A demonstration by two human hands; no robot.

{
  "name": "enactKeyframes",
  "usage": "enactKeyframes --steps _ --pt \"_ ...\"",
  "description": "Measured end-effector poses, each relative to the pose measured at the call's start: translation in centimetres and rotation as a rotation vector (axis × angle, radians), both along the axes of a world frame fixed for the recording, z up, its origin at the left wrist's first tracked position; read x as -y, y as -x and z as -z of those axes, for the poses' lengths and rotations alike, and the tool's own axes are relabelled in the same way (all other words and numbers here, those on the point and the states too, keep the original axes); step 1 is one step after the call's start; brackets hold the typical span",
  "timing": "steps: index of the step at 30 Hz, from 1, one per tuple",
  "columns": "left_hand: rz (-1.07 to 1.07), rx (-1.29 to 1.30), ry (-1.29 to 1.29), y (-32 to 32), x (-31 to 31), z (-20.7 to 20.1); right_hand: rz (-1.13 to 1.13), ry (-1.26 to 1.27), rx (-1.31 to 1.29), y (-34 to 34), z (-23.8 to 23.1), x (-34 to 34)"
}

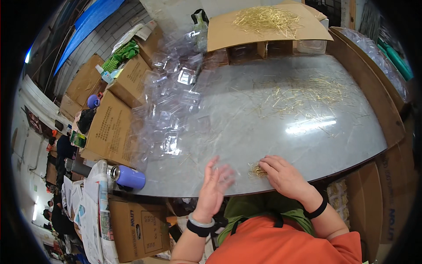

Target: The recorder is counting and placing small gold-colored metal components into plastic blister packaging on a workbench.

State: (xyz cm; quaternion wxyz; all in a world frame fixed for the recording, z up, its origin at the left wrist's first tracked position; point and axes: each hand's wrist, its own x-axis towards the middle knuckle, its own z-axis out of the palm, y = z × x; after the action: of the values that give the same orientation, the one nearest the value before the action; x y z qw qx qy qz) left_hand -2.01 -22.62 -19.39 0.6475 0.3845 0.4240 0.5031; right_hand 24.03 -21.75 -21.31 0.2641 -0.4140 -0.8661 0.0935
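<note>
My left hand [215, 182] hovers over the table's near edge with fingers apart and slightly blurred. It holds nothing. To its right, my right hand [283, 175] rests low on the grey tabletop [246, 132], its fingers pressed together over a small bunch of thin gold-coloured pins [256, 170]. The tips of the bunch stick out left of my fingers; the rest is hidden under them. Farther back, a loose spread of the same gold pins [303, 99] lies across the table. A few stray pins [188, 159] lie left of my left hand.
Clear plastic boxes [171, 110] pile up along the left side. A purple flask [129, 177] lies near the left corner beside cardboard boxes [110, 127]. At the back, a cardboard sheet [220, 33] carries a heap of gold pins [266, 20]. Cardboard walls [373, 97] line the right edge.
</note>
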Motion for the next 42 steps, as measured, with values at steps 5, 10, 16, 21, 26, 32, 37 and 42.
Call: enactKeyframes --steps 5,10,16,21,26,32,37,42 --pt "0.154 0.666 0.285 -0.8 2.2 1.0 -0.014 0.014 0.010 -0.3 0.2 -0.2" --pt "0.361 0.660 0.532 0.8 6.9 3.3 -0.054 0.054 -0.034 -0.3 0.3 -0.3" --pt "0.314 0.639 0.768 -1.1 6.7 6.2 -0.143 0.043 -0.040 0.9 0.1 -0.2" --pt "0.272 0.824 0.686 -2.1 6.2 7.3 -0.338 0.178 -0.064 2.3 -0.2 2.5" --pt "0.239 0.793 0.630 -1.4 8.1 7.7 -0.476 0.211 -0.132 3.6 1.5 5.5" --pt "0.150 0.238 0.390 -2.7 7.6 2.3 -0.449 0.206 -0.398 4.2 -0.1 5.1" --pt "0.080 0.030 0.121 -4.8 2.8 0.5 -0.339 0.007 -0.397 3.4 -1.2 1.6" --pt "0.037 -1.057 -0.383 -5.0 -1.8 1.9 -0.204 -0.036 -0.390 2.7 1.0 -0.7"
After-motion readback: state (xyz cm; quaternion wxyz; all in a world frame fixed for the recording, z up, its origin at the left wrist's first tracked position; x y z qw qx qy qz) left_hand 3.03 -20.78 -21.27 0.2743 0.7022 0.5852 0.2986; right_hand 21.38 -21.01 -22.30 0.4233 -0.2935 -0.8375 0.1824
